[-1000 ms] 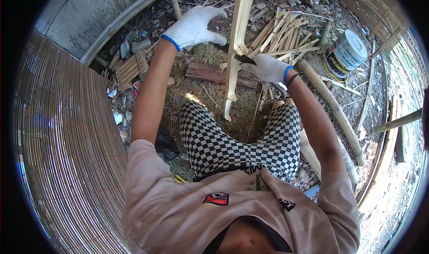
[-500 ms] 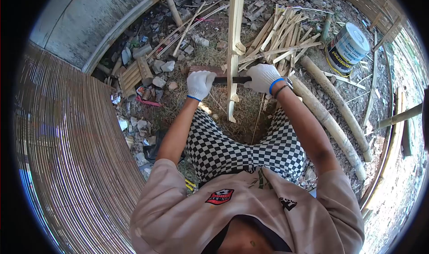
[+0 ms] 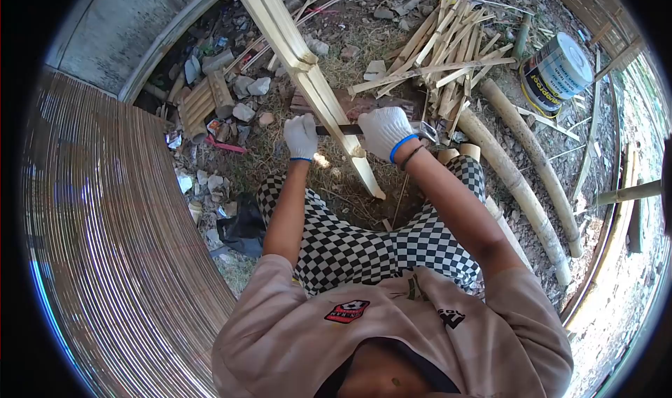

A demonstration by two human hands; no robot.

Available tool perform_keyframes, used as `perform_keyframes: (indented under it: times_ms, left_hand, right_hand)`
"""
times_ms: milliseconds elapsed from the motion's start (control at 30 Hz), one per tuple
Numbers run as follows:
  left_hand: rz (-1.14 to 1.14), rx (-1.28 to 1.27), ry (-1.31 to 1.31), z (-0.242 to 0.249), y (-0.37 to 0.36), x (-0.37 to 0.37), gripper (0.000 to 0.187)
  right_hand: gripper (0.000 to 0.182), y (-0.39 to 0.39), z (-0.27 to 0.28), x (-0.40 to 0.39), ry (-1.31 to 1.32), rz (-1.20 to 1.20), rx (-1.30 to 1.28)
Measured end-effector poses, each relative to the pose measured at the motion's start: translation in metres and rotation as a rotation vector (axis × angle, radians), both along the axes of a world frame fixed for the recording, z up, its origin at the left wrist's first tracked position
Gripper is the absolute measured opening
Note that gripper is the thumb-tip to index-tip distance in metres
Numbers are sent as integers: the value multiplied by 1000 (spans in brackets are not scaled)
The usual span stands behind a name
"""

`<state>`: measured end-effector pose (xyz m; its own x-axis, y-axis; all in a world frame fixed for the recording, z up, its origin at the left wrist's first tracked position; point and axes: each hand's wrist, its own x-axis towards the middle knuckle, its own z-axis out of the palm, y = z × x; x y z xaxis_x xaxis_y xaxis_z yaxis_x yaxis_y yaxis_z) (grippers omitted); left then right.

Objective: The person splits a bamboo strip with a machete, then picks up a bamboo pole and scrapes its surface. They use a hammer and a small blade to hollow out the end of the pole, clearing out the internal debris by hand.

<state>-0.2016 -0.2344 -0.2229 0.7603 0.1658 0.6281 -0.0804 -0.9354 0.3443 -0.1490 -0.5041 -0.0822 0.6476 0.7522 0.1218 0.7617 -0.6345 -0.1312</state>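
My left hand, in a white glove, is closed round one end of a dark-handled hammer. Gloved too, my right hand grips it near the other end, where a metal head juts out past the fist. Between my fists, the handle crosses a long split bamboo strip. The strip slants from the upper left down to a pointed end over the ground between my knees. Bulging nodes show along its length.
Thin split bamboo sticks lie heaped ahead on the right. Beside them are thick bamboo poles and a paint bucket. A wooden block rests behind my hands. Rubble covers the ground ahead-left, near a slatted bamboo screen.
The bamboo strip has swung from nearly upright to a slant, its far part moving left. Both hands have shifted slightly left, and the hammer's metal head now shows clearly.
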Motion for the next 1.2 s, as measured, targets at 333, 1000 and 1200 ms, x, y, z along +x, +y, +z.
perform_keyframes:
  times_ms: [333, 1000, 1200]
  left_hand:
    - [21, 95, -268, 127, -60, 16, 41]
    - [65, 162, -353, 192, 36, 21, 21]
    - [74, 223, -157, 64, -24, 17, 40]
  right_hand:
    - [35, -78, 144, 33, 117, 34, -260]
    - [21, -24, 121, 18, 13, 18, 187]
    - [16, -49, -57, -6, 142, -166, 75]
